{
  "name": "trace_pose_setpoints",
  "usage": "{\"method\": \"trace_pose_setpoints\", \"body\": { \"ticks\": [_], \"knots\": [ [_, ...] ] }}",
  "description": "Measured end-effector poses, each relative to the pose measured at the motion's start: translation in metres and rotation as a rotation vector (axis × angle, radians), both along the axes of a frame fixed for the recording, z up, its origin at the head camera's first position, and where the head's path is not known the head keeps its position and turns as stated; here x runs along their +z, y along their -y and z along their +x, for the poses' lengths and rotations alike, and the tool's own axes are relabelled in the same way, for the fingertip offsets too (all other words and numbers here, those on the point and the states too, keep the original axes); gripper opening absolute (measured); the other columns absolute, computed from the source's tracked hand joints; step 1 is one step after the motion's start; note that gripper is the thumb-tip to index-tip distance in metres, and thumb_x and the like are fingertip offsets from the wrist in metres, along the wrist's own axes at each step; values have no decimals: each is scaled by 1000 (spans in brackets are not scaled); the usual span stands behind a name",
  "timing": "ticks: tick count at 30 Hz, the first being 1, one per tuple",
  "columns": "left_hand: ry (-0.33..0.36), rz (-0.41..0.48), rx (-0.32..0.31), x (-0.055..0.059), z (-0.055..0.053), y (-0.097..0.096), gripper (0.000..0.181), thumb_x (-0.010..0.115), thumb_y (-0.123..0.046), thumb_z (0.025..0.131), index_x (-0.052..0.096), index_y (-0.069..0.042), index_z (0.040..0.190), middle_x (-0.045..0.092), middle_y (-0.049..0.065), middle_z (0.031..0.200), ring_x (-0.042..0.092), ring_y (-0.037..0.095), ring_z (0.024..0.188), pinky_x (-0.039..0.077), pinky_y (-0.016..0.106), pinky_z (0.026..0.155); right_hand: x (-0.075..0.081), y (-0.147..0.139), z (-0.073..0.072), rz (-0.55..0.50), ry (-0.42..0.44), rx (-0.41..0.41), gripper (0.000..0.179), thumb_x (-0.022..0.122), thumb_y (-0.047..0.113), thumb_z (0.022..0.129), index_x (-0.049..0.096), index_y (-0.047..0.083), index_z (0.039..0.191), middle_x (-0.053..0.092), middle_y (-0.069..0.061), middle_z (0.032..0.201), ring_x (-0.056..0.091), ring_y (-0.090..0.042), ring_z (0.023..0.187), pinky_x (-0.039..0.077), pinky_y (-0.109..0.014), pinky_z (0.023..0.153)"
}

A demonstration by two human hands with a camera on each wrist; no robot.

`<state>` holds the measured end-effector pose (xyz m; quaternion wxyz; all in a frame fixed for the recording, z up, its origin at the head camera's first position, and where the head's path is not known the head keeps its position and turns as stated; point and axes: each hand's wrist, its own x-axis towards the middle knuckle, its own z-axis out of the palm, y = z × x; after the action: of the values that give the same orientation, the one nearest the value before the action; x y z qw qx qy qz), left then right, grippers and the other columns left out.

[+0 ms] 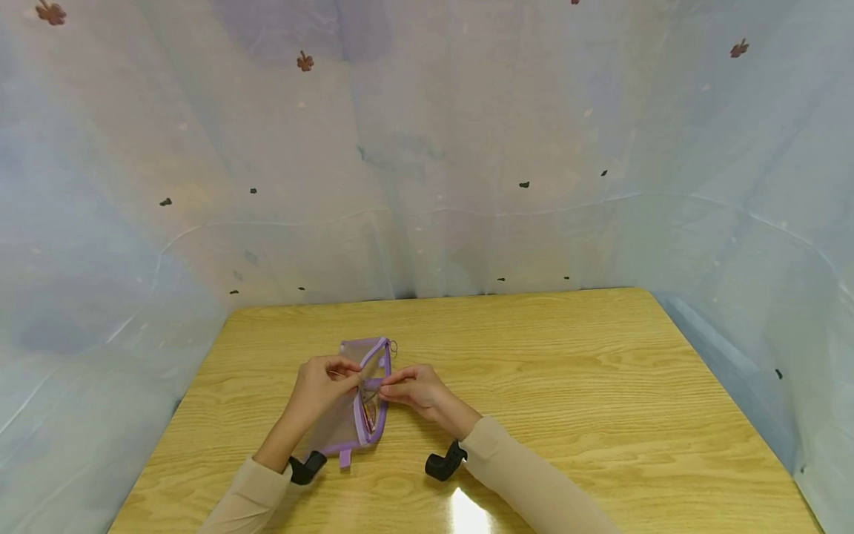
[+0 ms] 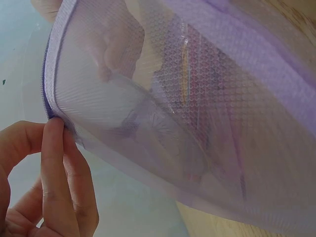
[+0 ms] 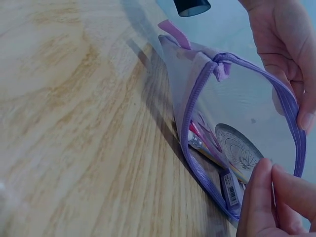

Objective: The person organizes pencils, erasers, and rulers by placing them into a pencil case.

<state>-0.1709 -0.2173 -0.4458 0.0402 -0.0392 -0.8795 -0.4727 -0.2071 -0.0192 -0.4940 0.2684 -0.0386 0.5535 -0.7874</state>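
A see-through mesh pencil case (image 1: 336, 426) with purple zipper edging stands on the table, its zipper open. My left hand (image 1: 320, 386) pinches one edge of the opening between thumb and fingertips. At the mouth of the case, my right hand (image 3: 281, 207) pinches the rim of a clear, rounded protractor (image 3: 238, 145) marked with fine radiating lines, most of it inside the case. Below it lie a purple eraser (image 3: 230, 190) with a barcode label and several slim writing tools, blurred through the mesh in the left wrist view.
The wood-grain table (image 1: 567, 386) extends far to the right. A pale curtain (image 1: 467, 148) with small leaf shapes hangs behind and at both sides. A metal ring (image 1: 394, 346) is at the case's far corner. Black camera mounts (image 1: 445, 463) sit at both wrists.
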Motion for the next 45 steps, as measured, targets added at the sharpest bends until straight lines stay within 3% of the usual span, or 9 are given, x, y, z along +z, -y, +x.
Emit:
{"method": "trace_pose_setpoints", "body": {
  "ticks": [8,13,26,37,45],
  "knots": [
    [0,16,-3,1,1,0,7,75,-4,86,76,-1,92,72,7,80,67,16,66,55,25,60,-3,3,3,27,-37,6,24,60,-17,90,57,-29,111,71,-14,85,69,-18,78,57,-36,83],
    [-8,2,7,1,2,0,8,75,-2,85,76,-1,93,71,4,78,66,16,66,54,25,60,-4,4,5,34,-57,42,23,59,-17,91,57,-29,110,71,-15,87,69,-17,79,57,-35,83],
    [-6,8,10,2,0,1,9,74,-2,86,76,1,94,71,3,78,67,16,66,54,25,59,-2,0,5,52,-111,70,23,59,-17,91,58,-29,110,71,-23,92,69,-16,76,56,-41,87],
    [20,3,18,0,2,0,9,74,-3,85,76,0,94,70,3,79,67,15,67,54,25,60,-3,-4,6,58,-94,35,25,60,-17,90,57,-28,112,70,-26,98,69,-17,78,57,-39,85],
    [-2,-4,2,-2,1,0,9,76,-5,85,76,-1,93,70,3,79,66,15,69,53,24,61,-3,-14,3,57,-92,13,27,61,-16,90,57,-27,114,67,-32,106,69,-20,82,56,-37,85]
  ]
}}
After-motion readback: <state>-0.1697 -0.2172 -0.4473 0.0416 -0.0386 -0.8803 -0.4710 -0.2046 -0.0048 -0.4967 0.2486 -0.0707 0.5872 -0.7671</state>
